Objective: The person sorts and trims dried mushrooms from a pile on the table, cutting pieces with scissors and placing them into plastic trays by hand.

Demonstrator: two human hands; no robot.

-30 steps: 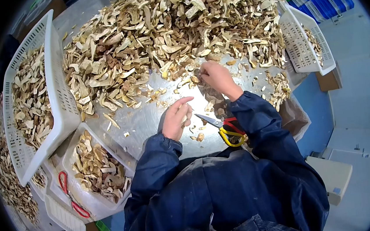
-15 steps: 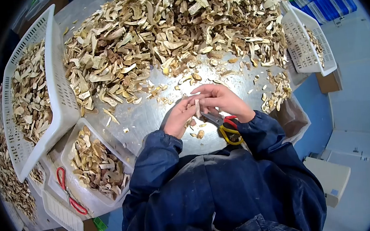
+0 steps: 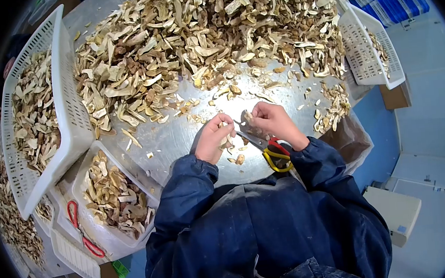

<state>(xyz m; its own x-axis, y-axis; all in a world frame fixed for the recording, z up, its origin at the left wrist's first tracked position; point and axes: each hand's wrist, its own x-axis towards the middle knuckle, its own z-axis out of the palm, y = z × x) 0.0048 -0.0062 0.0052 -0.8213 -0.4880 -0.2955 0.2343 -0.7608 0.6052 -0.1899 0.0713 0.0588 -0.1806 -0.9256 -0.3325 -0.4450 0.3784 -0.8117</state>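
A large heap of dried, sliced pieces that look like mushroom (image 3: 198, 40) covers the back of the metal table (image 3: 175, 143). Near the front edge, my left hand (image 3: 216, 138) is closed round pale slices that show below its fingers. To its right my right hand (image 3: 274, 121) pinches a small pale-brown slice (image 3: 248, 117) between thumb and fingers. The hands are a little apart. Beneath my right hand lie scissors (image 3: 277, 155) with red and yellow handles, their blades pointing toward my left hand. Small crumbs and a brown piece (image 3: 240, 159) lie beside the blades.
A tall white basket (image 3: 73, 99) of slices stands at the left, with a white tray (image 3: 150, 195) of slices and red-handled scissors (image 3: 82, 230) below it. Another white basket (image 3: 360, 53) is at the right, above a lined bin (image 3: 352, 143). Part of another person's hand (image 3: 9, 67) shows far left.
My right hand came back from the heap's edge to my left hand, then moved slightly away to the right with a slice in its fingers. My left hand stayed nearly in place.
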